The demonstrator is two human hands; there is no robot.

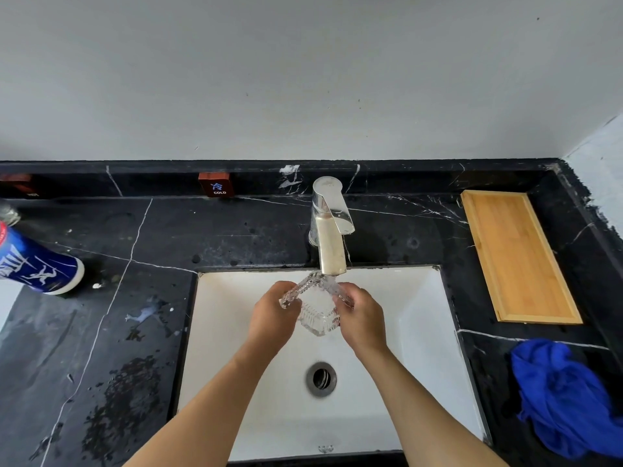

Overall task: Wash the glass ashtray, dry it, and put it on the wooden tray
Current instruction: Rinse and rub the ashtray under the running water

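Both forearms come in from the bottom edge, and the left hand [271, 310] and right hand [362, 313] pinch the glass ashtray [317, 303] between them over the white sink [421, 318]. It's tipped up on a corner, one corner pointing at the faucet [332, 230] spout just beyond the fingers (square, so no real long axis). Clear glass on white makes its edges hard to read, and I can't tell if water is running. Right of the right hand, on the black table [202, 237], sits the wooden tray [515, 254], well apart; nearer, a blue cloth [566, 399]. Far left of the left hand, a blue bottle [33, 261], cut off.
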